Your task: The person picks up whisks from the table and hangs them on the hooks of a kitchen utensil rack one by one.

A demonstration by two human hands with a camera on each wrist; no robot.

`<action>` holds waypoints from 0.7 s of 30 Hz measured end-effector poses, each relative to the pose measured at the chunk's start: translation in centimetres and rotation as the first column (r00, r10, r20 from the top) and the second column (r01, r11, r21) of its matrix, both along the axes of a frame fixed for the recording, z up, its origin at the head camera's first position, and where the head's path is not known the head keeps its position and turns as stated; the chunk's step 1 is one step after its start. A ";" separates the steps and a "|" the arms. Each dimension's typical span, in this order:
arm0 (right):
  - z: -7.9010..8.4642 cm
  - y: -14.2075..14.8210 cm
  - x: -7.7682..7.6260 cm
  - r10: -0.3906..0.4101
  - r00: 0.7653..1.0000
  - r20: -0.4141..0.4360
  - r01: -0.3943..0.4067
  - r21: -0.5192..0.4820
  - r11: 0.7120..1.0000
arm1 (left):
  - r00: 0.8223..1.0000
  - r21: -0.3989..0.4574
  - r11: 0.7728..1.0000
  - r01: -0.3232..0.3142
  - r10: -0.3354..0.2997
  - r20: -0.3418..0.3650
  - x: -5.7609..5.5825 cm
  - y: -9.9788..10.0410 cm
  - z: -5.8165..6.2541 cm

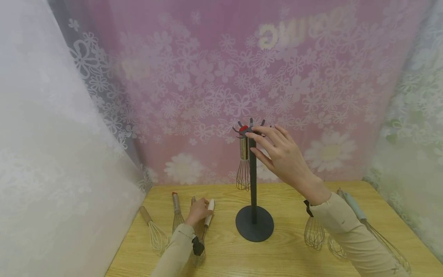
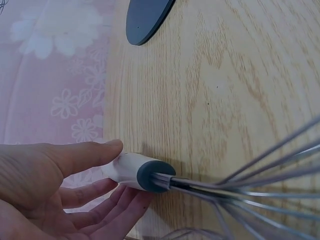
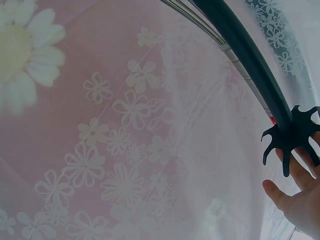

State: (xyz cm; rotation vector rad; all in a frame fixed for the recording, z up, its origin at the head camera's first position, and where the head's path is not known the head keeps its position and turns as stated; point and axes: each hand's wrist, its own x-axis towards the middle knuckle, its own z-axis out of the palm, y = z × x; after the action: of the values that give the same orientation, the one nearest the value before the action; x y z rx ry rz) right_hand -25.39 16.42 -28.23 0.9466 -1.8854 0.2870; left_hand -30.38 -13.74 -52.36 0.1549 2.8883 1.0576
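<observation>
Nearest, the left hand [image 1: 198, 212] loosely pinches the white-handled whisk [image 2: 157, 177], over the wooden table [image 1: 221, 246] and left of the dark stand [image 1: 253, 181]; probably light, smooth, stiff-handled with springy wires, so best taken by its handle. It looks pale, dark-collared, thin-wired. Beyond, the right hand [image 1: 282, 154], thumb spread from fingers, reaches the stand's prongs near a red-tipped hanging whisk [image 1: 244, 150]

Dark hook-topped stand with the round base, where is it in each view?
Head: dark hook-topped, round-based stand, right of centre.
Left wrist: only part of its base, top edge, left of centre.
Right wrist: its pole and hooks, top edge to right edge.
Shared landmark: pink flower-patterned backdrop.
</observation>
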 end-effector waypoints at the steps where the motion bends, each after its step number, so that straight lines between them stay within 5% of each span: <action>1: 0.0 0.0 0.0 0.000 1.000 0.000 0.000 0.000 1.000 | 1.000 -0.005 1.000 -0.003 0.003 0.004 0.0 0.0 0.0; 21: -0.1 0.0 0.1 -0.008 1.000 0.000 0.008 -0.003 1.000 | 0.999 0.014 0.999 -0.035 0.035 0.018 0.1 0.0 0.7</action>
State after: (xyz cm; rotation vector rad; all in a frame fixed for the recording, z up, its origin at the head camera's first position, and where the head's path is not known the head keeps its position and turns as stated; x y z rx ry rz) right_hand -25.31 16.45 -28.35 0.9373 -1.8874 0.2848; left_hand -30.26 -13.69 -51.69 0.0956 2.8782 1.0795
